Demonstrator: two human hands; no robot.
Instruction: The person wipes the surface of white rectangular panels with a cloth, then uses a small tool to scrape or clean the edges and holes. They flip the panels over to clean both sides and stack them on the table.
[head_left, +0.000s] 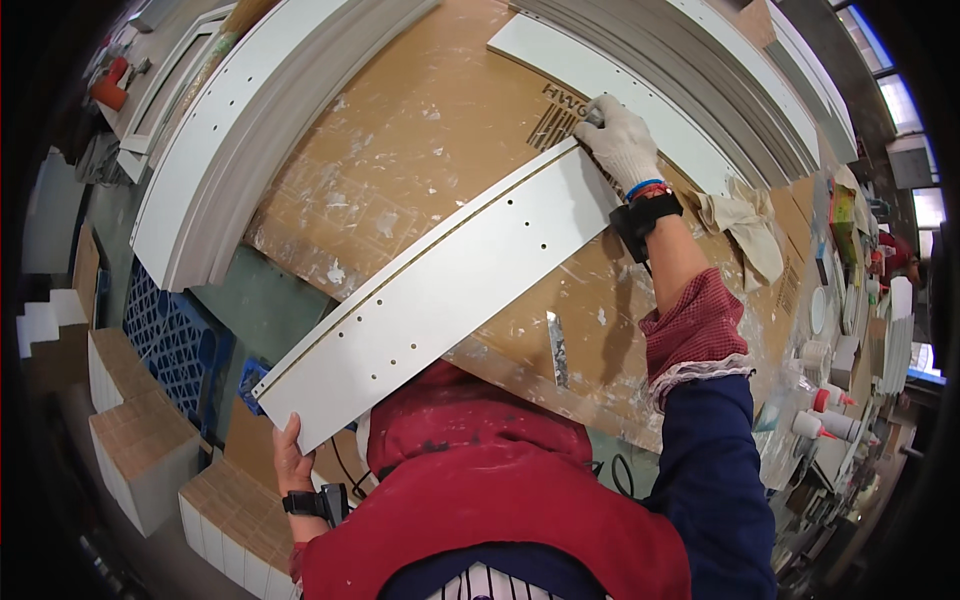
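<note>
A long white board with small drilled holes and a brown groove along one edge slants across the cardboard-covered table. Its near left end juts out past the table edge, where my bare left hand grips the corner. At the far right end is my right hand, in a whitish knit glove, with its fingers curled by the board's corner. Something small and grey shows at those fingertips; I cannot make out what it is. A flat metal blade, smeared with white, lies on the cardboard nearer me.
Long white mouldings are stacked at the left; more mouldings line the far right, beside a flat white board. A crumpled cloth lies at the right. Glue bottles stand right. Stacked boards and a blue pallet are lower left.
</note>
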